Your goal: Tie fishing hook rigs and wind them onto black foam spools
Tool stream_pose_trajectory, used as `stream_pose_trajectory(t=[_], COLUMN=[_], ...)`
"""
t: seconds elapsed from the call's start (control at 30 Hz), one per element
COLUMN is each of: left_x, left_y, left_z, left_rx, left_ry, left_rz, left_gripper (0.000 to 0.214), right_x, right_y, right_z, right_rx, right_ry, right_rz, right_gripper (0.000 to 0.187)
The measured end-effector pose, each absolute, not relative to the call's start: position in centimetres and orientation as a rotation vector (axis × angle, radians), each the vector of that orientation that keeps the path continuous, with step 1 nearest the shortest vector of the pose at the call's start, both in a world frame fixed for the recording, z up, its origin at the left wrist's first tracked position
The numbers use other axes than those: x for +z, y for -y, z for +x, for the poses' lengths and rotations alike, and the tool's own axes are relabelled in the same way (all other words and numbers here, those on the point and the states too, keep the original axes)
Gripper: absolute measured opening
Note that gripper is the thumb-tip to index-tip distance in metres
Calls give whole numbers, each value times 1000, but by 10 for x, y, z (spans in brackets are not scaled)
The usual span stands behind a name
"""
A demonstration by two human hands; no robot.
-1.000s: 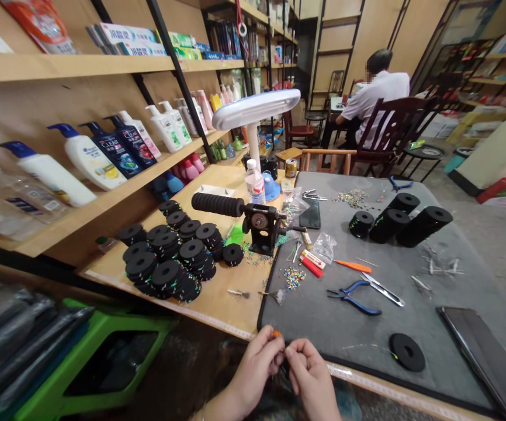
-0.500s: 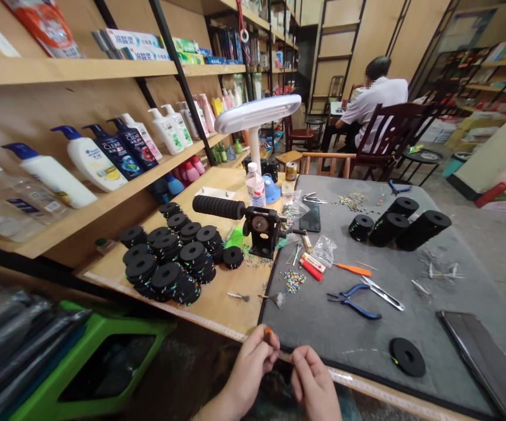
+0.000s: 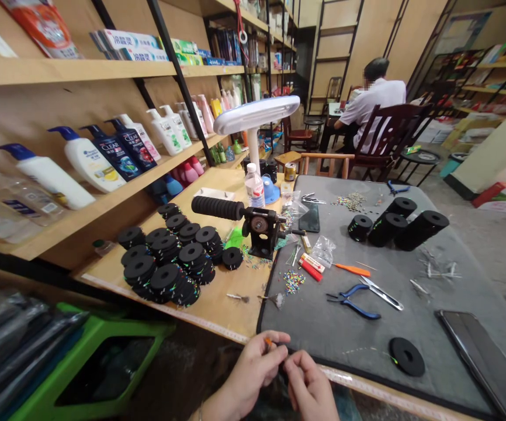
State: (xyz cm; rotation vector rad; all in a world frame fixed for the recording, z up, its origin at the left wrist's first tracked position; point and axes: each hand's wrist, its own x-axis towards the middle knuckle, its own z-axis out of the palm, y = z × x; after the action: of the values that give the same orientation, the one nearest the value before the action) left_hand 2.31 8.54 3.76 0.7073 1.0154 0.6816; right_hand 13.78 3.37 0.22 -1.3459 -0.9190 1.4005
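Note:
My left hand (image 3: 253, 371) and my right hand (image 3: 308, 386) meet just below the near edge of the grey mat (image 3: 367, 327). The left fingers pinch a tiny orange-tipped piece (image 3: 268, 341). The right fingers are pinched close against them; what they hold is too small to name. A single black foam disc (image 3: 406, 355) lies on the mat to the right of my hands. Blue-handled pliers (image 3: 353, 301) lie further up the mat.
Stacks of black discs (image 3: 169, 257) crowd the wooden table at left beside a black winder tool (image 3: 259, 228). Black rolls (image 3: 399, 225), a lamp (image 3: 257, 114), a bottle (image 3: 254, 186) and a phone (image 3: 485, 359) are about. Shelves of bottles (image 3: 90, 161) line the left. A person (image 3: 373, 102) sits far back.
My hands have drawn slightly apart and come together again below the mat edge; the orange-tipped piece stays in the left fingers. The view has shifted a little.

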Motion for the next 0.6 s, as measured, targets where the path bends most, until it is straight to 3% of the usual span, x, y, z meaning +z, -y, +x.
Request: stream_pose_trajectory(t=[0.23, 0.43, 0.6], left_x=[49, 62, 68], left_y=[-93, -99, -102], left_z=[24, 14, 10], left_rx=[721, 699, 627], left_ry=[-1068, -1136, -1100], left_rz=[907, 1361, 1453], left_gripper=[32, 22, 21], right_x=[5, 17, 42], right_y=[-32, -39, -54], right_z=[136, 157, 165], right_rx=[1347, 1455, 1576], right_ry=[982, 1196, 1052], right_rz=[-1369, -1267, -1238], right_gripper=[46, 33, 49])
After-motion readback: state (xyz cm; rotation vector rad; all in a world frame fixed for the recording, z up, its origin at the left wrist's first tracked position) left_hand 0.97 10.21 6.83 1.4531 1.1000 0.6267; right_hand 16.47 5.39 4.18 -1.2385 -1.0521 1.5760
